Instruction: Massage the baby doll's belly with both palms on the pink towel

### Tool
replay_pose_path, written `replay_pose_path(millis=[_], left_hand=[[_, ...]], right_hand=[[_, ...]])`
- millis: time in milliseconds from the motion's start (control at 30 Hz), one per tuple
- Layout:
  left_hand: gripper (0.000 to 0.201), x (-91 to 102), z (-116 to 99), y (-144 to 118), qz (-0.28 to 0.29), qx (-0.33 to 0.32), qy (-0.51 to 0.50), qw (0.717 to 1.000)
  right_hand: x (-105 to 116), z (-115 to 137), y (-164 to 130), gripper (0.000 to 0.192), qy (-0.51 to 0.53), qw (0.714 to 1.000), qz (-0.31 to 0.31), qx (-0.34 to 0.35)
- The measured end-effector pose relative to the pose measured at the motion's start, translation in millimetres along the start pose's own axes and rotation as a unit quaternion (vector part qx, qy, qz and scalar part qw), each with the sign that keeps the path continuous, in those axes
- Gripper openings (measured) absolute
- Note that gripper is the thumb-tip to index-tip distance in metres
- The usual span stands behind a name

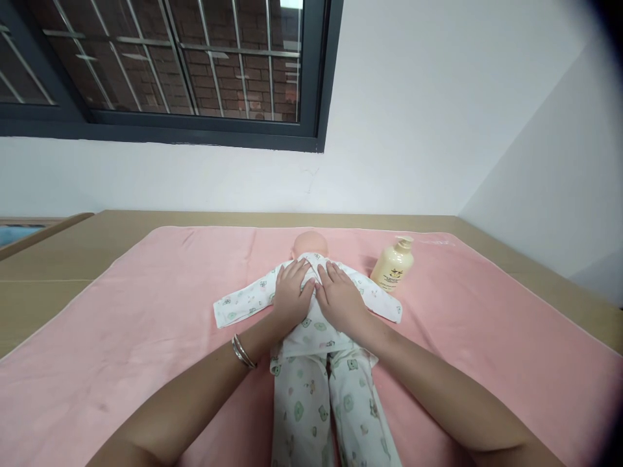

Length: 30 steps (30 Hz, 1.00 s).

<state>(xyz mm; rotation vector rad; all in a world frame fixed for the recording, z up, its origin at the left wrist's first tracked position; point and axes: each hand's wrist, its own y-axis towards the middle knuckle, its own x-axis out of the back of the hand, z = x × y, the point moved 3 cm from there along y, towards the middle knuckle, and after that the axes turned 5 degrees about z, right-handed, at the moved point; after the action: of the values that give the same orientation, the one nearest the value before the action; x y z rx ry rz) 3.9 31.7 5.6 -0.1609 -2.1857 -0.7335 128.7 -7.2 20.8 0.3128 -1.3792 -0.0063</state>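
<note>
A baby doll lies on a pink sheet, its bald head toward the wall. It wears a white long-sleeved top and matching trousers, both printed with small green figures. My left hand rests flat on the upper left of the doll's top, fingers stretched out. On the upper right of the top lies my right hand, flat as well, its thumb close to the left one. Both sleeves spread out sideways. The trouser ends run out of view at the bottom.
The pink sheet covers a wooden surface set against a white wall. Right of the doll stands a yellow pump bottle, close to the right sleeve. A dark-framed window with metal bars is above. Silver bangles circle my left wrist.
</note>
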Motion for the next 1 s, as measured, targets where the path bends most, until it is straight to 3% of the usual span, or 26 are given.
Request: replay_pose_path(millis=[367,467,600,700,767,900,1000], left_hand=[[0.039,-0.2,1.3,-0.4,-0.009,-0.009,-0.005,1.0],[0.039,-0.1,1.5,-0.9,-0.008,-0.008,-0.001,1.0],[0.037,-0.3,2.6,-2.0,-0.017,-0.011,0.0,1.0],[0.036,-0.6,3.6,-3.0,-0.035,-0.025,-0.005,0.999],[0.034,-0.2,3.8,-3.9,-0.054,-0.04,-0.013,0.998],[0.031,1.8,3.6,-6.3,-0.097,-0.046,-0.013,0.994],[0.031,2.0,3.3,-7.9,-0.11,-0.038,-0.01,0.993]], right_hand=[[-0.2,-0.3,-0.3,0.053,0.01,1.0,-0.004,0.002],[12.8,-7.3,2.4,0.055,0.004,1.0,-0.021,0.0],[42.8,-18.1,2.5,0.057,0.001,0.995,-0.092,-0.038],[50.3,-13.0,-0.6,0.056,0.031,0.992,-0.121,-0.004],[42.7,-6.1,-1.4,0.056,0.046,0.992,-0.111,0.033],[18.6,-2.4,3.4,0.05,0.073,0.994,-0.018,0.08],[19.1,-8.6,6.4,0.047,0.102,0.99,-0.009,0.099]])
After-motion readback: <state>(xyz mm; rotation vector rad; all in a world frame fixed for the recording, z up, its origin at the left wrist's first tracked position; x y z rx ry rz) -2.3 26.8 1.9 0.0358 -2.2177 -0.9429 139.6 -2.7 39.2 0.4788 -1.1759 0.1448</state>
